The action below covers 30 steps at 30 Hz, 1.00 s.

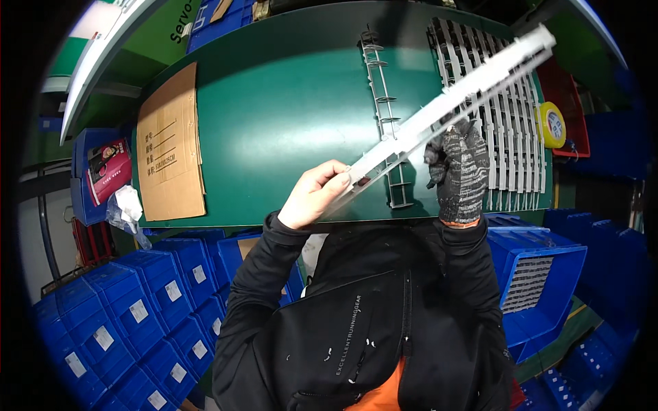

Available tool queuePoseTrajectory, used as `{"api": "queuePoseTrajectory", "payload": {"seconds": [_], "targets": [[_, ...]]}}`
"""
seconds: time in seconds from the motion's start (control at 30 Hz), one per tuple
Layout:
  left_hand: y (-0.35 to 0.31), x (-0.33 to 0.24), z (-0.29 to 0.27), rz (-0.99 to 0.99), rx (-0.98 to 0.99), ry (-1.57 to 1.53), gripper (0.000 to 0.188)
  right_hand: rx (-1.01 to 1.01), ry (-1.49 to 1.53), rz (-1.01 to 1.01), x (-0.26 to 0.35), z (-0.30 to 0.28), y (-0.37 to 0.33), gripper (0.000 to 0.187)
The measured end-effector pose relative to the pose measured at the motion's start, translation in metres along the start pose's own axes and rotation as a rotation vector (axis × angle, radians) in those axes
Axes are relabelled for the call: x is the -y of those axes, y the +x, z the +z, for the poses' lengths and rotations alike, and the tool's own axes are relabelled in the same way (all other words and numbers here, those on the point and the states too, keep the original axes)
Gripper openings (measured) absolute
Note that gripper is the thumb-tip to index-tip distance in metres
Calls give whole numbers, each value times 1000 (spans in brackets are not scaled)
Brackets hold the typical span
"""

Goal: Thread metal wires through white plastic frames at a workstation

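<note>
My left hand (317, 192), bare, is closed round the lower end of a long, pale, straight strip (425, 123). The strip slants up to the right, above the table, and its far end is smeared by motion. Close below the strip's middle is my right hand (464, 171), in a dark grey knitted glove. Its fingers are loosely bent and apart, with nothing visible in them; whether they touch the strip cannot be told. Beneath the strip a thin metal rack with cross pieces (383, 99) lies lengthwise on the green table (274, 130).
Rows of grey slatted pieces (510, 144) cover the table's right side, beside a yellow tape roll (550, 125) and a red bin (576, 116). Flat cardboard (171, 147) lies at the left. Blue crates (137, 308) stack at lower left; an open blue crate (545, 274) stands at right.
</note>
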State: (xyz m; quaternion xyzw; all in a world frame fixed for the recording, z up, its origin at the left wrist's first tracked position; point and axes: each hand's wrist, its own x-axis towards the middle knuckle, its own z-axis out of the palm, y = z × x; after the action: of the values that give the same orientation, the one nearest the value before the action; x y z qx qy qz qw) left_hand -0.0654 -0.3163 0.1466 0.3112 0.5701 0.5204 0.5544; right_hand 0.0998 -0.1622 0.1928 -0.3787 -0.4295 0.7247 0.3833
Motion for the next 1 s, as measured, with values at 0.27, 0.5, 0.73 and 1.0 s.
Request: {"api": "queuePoseTrajectory", "payload": {"seconds": [0.27,0.5,0.73,1.0], "targets": [[8,11,21,238,-151,-256,21,391,-831,-403,-40,3,-21,14],[11,7,29,221,-178,-272,18,369,-949,-508,-44,5,-26,15],[21,10,18,415,-394,598,12,778,11,427,-6,2,-29,27],[4,12,16,-31,-127,-393,25,97,-257,102,-40,1,-14,19]]}}
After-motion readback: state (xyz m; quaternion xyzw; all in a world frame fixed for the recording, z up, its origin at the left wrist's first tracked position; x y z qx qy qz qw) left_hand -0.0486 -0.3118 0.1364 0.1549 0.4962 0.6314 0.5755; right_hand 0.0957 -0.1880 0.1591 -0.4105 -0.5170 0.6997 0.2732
